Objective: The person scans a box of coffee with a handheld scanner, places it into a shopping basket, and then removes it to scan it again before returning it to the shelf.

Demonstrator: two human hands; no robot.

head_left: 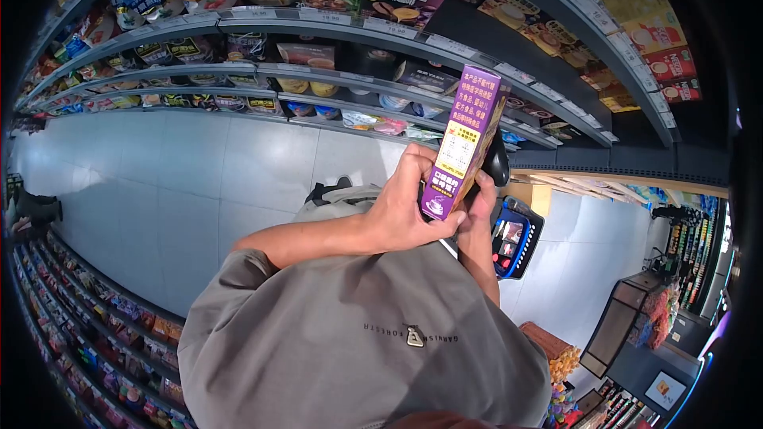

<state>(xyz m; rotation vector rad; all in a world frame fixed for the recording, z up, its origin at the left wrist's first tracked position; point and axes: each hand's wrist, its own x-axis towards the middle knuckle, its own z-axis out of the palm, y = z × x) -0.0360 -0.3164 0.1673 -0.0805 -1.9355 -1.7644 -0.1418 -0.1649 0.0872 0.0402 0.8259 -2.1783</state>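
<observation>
A tall purple box (461,143) with white and yellow printing stands nearly upright before my chest, tilted slightly. My left hand (401,202) wraps its lower left side. At the lower right edge my right hand (479,200) grips it, fingers partly hidden behind the box. A rounded black object (497,160) shows just behind the box, above my right hand; what it is I cannot tell. A thin white strip (449,248) lies beneath the hands.
Shelves (318,17) of bagged and boxed goods curve across the top. A blue and black basket (528,248) with items sits on the floor at right. More packed shelves (103,318) stand lower left. A dark shoe (330,191) shows on the pale tiles (191,163).
</observation>
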